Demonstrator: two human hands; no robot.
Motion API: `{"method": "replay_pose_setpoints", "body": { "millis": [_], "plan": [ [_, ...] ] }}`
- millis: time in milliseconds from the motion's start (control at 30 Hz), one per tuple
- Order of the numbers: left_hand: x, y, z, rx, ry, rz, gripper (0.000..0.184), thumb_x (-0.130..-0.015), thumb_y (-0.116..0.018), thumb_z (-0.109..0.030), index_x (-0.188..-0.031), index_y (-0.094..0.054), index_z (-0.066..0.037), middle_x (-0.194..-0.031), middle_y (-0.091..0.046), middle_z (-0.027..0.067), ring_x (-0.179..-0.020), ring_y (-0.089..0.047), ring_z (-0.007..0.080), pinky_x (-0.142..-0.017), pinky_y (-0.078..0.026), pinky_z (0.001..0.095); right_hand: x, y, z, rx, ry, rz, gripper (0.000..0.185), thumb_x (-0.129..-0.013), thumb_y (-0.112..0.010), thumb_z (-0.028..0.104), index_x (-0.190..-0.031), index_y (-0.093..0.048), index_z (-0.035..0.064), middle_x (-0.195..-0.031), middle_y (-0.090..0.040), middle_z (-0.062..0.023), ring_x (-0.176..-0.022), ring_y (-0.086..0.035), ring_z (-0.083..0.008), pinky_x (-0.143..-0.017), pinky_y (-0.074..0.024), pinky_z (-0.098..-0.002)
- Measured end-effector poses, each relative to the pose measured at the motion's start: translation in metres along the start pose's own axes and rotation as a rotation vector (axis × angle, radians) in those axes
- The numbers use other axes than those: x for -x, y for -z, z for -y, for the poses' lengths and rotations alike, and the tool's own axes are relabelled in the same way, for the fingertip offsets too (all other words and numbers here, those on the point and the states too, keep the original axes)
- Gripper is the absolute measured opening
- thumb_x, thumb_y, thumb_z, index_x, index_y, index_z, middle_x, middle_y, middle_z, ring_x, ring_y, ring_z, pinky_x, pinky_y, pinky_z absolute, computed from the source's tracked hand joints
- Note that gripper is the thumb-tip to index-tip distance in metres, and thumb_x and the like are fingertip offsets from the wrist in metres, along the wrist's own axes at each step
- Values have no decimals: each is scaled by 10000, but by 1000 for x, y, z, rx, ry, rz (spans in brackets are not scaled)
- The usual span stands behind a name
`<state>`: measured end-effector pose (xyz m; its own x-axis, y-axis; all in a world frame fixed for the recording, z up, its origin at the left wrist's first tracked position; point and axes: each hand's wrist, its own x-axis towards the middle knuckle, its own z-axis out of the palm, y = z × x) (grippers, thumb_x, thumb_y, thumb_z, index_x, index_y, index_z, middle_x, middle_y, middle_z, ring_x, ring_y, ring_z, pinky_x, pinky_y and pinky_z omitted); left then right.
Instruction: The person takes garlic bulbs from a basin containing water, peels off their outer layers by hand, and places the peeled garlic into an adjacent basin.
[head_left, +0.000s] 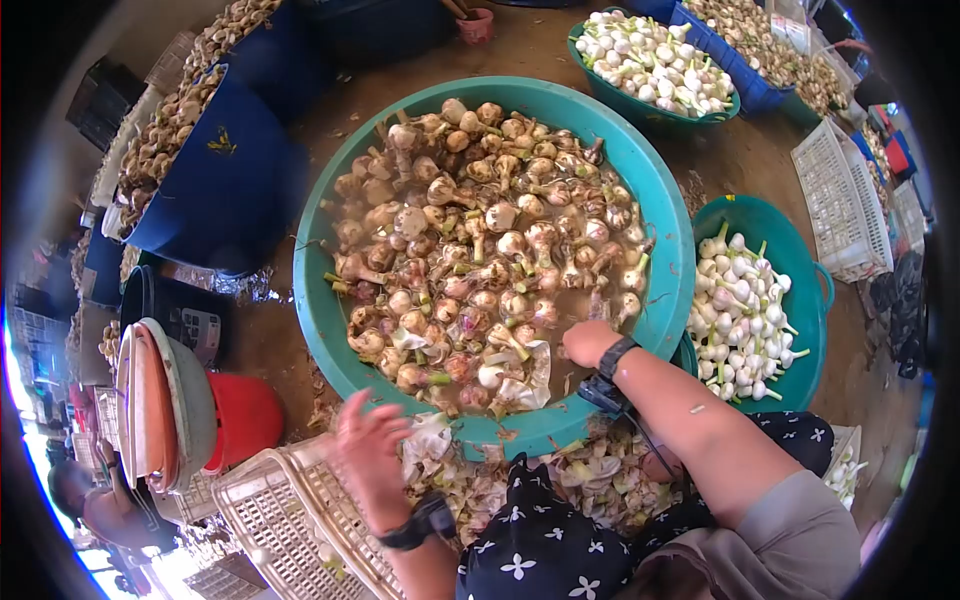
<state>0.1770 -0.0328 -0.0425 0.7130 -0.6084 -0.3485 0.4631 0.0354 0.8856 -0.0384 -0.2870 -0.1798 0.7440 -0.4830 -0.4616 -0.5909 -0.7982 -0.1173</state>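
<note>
Patterned cloth lies nearest the viewer, below a tub holding soiled bulbs in murky water. Right hand: lowered to the water inside the near rim; fingertips hidden, so whether it pinches a bulb cannot be told. Left hand: raised beside the near-left rim, blurred, fingers spread, nothing visibly held. Paler bulbs fill a basin at right. Judged step: handling bulbs in the water. Such work calls next for a firm grip on a slippery bulb.
</note>
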Motion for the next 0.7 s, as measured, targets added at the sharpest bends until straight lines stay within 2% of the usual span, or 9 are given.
{"method": "replay_pose_setpoints", "body": {
  "millis": [33, 100, 167, 233, 267, 333, 533, 633, 700],
  "plan": [
    [-10, -2, 29, -315, -32, 105, 695, -891, -289, -593, -1319, -339, -48, -838, -615, 127, -651, -595, 188, -590, -496, 268, 6, 6, 2, -175, 7, 117, 177, -755, -568, 191, -803, -675, 59, -778, -634, -146, -779, -603, -313, -672, -473, -421],
    [-22, -27, 62, -577, 262, 273, 603, -930, -267, -516, -1340, -320, -77, -828, -620, 129, -581, -596, 164, -511, -474, 245, 29, 45, 26, -304, 2, 145, 238, -793, -568, 247, -818, -659, 28, -768, -620, -164, -769, -594, -327, -683, -464, -438],
    [-14, -71, 67, -625, 440, 331, 518, -934, -335, -465, -1242, -416, -56, -710, -605, 103, -531, -562, 144, -478, -452, 255, 58, 63, 54, -630, 201, -273, 274, -811, -561, 286, -839, -651, 29, -767, -619, -160, -761, -589, -343, -671, -450, -449],
    [-22, -74, 80, -518, 496, 432, 417, -935, -400, -387, -1098, -510, -19, -682, -587, 87, -573, -548, 124, -532, -449, 251, 74, 68, 79, -670, 235, -348, 242, -812, -557, 267, -826, -642, 41, -744, -611, -162, -729, -582, -352, -648, -445, -453],
    [-21, -73, 87, -523, 496, 436, 417, -935, -400, -387, -1098, -510, -19, -682, -587, 87, -573, -548, 124, -532, -449, 251, 77, 69, 85, -698, 262, -437, 211, -814, -553, 248, -812, -634, 54, -721, -603, -165, -697, -575, -361, -624, -441, -458],
    [-18, -73, 99, -576, -20, 390, 292, -914, -472, -277, -948, -554, 1, -695, -564, 43, -644, -511, 88, -598, -430, 238, 77, 73, 83, -671, 255, -346, 181, -812, -557, 226, -805, -627, 59, -705, -593, -166, -673, -572, -358, -596, -436, -451],
    [-17, -71, 78, -342, 154, 507, 176, -867, -502, -146, -945, -567, -2, -779, -547, -11, -708, -476, 63, -651, -404, 212, 77, 74, 89, -728, 333, -271, 159, -754, -580, 185, -668, -578, 51, -625, -560, -159, -580, -536, -366, -536, -441, -433],
    [-19, -68, 79, -294, 199, 535, 199, -844, -492, -129, -976, -570, -2, -772, -544, -15, -713, -472, 58, -660, -399, 211, 78, 69, 95, -965, 200, -221, 129, -737, -579, 158, -690, -588, 38, -591, -530, -157, -536, -540, -314, -525, -451, -381],
    [-20, -66, 80, -305, 202, 540, 230, -829, -483, -127, -1001, -573, -3, -765, -541, -20, -714, -468, 53, -663, -397, 212, 68, 53, 95, -1153, 138, -143, 129, -775, -568, 140, -716, -603, 31, -564, -545, -98, -507, -542, -198, -502, -438, -317]
  ]
}}
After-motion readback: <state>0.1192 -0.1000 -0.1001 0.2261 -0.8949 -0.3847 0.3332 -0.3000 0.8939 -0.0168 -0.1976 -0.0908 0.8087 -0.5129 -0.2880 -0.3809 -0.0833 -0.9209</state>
